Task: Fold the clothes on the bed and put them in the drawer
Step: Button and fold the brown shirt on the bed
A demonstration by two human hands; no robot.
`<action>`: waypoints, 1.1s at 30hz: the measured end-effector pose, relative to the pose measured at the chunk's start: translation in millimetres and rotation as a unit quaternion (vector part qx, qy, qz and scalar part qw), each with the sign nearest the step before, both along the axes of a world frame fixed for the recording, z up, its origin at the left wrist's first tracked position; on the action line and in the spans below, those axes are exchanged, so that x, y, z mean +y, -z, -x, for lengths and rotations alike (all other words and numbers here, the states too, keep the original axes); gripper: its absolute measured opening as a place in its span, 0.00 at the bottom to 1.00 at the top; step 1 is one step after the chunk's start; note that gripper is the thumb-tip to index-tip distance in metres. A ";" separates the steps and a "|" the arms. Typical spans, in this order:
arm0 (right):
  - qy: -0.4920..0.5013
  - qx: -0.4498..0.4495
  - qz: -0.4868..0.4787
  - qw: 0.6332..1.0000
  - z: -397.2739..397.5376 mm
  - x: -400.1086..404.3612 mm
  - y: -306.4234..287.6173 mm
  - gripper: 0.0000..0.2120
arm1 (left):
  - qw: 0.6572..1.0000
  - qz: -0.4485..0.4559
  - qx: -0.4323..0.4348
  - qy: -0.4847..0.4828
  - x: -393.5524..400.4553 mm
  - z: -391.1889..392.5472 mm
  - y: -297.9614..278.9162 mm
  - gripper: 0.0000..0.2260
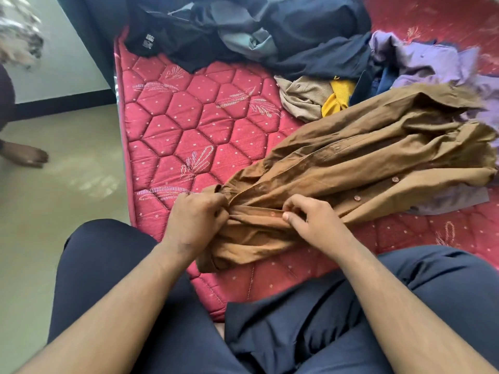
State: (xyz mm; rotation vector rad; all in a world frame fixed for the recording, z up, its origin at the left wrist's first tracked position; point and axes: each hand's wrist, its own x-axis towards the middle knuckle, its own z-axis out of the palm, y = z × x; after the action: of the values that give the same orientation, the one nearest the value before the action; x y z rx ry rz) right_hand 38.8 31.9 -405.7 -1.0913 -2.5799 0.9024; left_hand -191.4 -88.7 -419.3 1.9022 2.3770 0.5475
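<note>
A brown button-up shirt lies crumpled across the red quilted mattress, stretching from the near edge toward the right. My left hand grips the shirt's near end in a closed fist. My right hand pinches the button placket of the same shirt just to the right. More unfolded clothes lie behind: a pile of black and dark garments at the back, a purple shirt at the right, a beige ribbed piece and a yellow one. No drawer is in view.
My legs in dark trousers fill the foreground, at the mattress corner. The tiled floor lies to the left, with another person's bare foot on it. A dark bed frame borders the mattress at the back left.
</note>
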 end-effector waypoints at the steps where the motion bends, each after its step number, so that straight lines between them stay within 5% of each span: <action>1: -0.023 -0.035 -0.035 0.999 0.6 -2.7 2.9 0.10 | 0.998 0.031 0.049 -0.015 -1.9 -3.5 -1.7 0.11; 3: -0.063 -0.106 -0.102 0.987 2.0 -8.3 10.3 0.19 | 0.994 0.054 0.088 -0.041 2.3 -16.6 -6.9 0.06; 5: -0.063 -0.119 -0.107 0.985 2.7 -8.0 12.4 0.21 | 0.998 0.033 0.030 -0.037 17.5 -32.7 -15.7 0.09; 12: -0.016 0.080 -0.129 0.988 -7.2 -4.6 1.8 0.12 | 0.966 0.080 -0.228 -0.093 43.2 -52.3 14.5 0.24; 19: -0.032 0.074 -0.040 0.996 -19.6 17.8 7.5 0.09 | 0.987 0.091 -0.129 -0.032 15.9 -38.0 33.1 0.19; 24: 0.016 0.027 0.025 0.999 -23.6 25.1 17.6 0.11 | 0.977 0.200 -0.069 0.024 5.6 -15.5 38.3 0.07; 27: 0.007 0.052 0.059 0.997 -22.9 22.2 12.9 0.12 | 0.975 0.218 -0.030 0.031 6.0 -21.1 30.3 0.10; 33: 0.050 0.141 0.156 0.976 -13.4 18.5 8.2 0.12 | 0.994 0.057 -0.090 0.029 10.0 -39.3 26.8 0.11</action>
State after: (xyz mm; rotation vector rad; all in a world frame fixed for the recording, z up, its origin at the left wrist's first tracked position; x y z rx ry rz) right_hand 52.2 50.4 -413.9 -1.0647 -2.1846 1.3612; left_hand -152.1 -78.8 -446.2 1.7863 2.1850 0.5421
